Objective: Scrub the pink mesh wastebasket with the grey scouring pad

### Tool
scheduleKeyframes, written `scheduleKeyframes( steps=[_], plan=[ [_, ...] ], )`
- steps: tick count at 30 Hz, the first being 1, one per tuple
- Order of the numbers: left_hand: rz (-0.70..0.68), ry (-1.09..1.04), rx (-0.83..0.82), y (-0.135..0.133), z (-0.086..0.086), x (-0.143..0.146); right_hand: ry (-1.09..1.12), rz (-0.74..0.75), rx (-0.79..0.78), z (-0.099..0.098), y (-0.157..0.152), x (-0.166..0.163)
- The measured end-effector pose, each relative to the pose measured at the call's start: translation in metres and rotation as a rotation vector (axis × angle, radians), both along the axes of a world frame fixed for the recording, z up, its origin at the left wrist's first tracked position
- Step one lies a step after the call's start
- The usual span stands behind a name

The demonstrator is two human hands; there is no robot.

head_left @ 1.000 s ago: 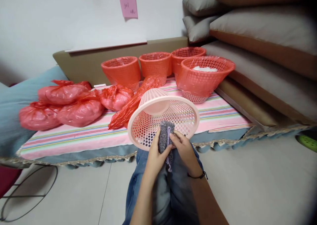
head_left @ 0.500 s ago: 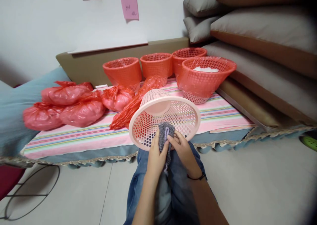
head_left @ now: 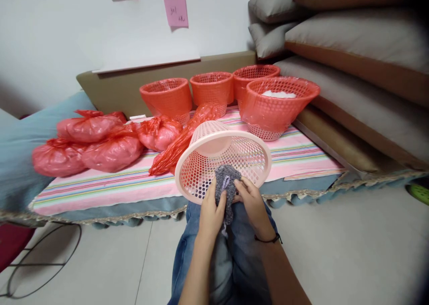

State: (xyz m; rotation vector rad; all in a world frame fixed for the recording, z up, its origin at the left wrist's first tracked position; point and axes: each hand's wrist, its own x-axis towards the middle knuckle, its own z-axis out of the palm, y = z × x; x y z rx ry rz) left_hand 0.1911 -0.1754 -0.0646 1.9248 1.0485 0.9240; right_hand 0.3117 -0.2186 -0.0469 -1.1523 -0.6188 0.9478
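Observation:
Both hands meet over my lap around a small grey knitted cloth (head_left: pixel 226 185) with a lilac strip down its middle. My left hand (head_left: pixel 209 209) pinches its left side and my right hand (head_left: pixel 250 201) grips its right side, fingers closed. The cloth sits right at the mouth of a pale pink perforated basket (head_left: pixel 221 159), which lies tilted on its side against the edge of the striped bed (head_left: pixel 134 182), opening toward me.
Several red mesh baskets (head_left: pixel 278 103) lined with red plastic stand at the back of the bed, one holding something white. Tied red plastic bags (head_left: pixel 100 146) lie to the left. Grey cushions (head_left: pixel 351 41) are stacked at right. A wire frame (head_left: pixel 40 260) rests on the floor at left.
The cloth has been bunched shorter and rounder, its hanging lilac tail drawn up. My right hand's fingers shifted on its right side. The basket has barely moved.

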Motion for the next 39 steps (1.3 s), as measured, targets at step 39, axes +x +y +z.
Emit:
scheduleKeyframes(
  steps=[39],
  plan=[
    [-0.044, -0.332, -0.440, 0.006, 0.009, -0.009, 0.364, -0.046, 0.057, -0.022, 0.007, 0.006]
  ],
)
